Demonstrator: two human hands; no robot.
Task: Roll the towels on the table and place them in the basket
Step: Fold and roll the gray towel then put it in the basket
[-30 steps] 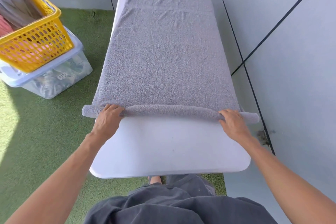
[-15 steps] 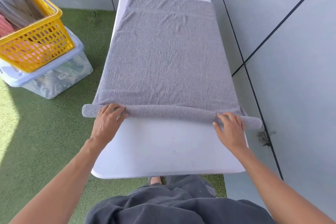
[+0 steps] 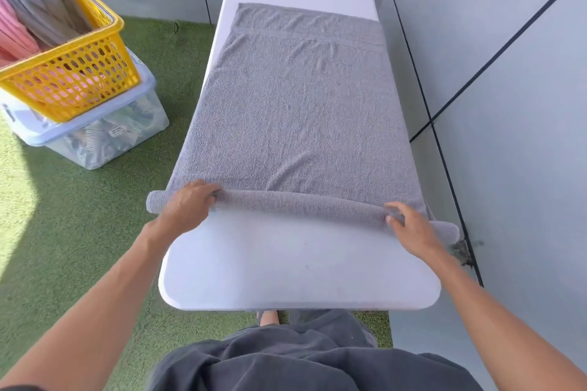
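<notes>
Head view: grey towel (image 3: pixel 295 111) flat on white desk (image 3: pixel 298 267), near edge rolled. Left hand (image 3: pixel 185 209) and right hand (image 3: pixel 413 230) grip roll, fingers curled. Yellow basket (image 3: pixel 71 79) far left on floor.

The table (image 3: pixel 286 267) has bare room along its near edge and a strip at its far edge; the grey towel (image 3: pixel 292 105) (flat) covers the rest, with a wall (image 3: pixel 508 105) crowding its right edge.

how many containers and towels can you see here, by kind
grey towel on the table: 1
yellow basket: 1
clear storage bin: 1
towels in the basket: at least 2, one pink, one grey
total: at least 5
</notes>
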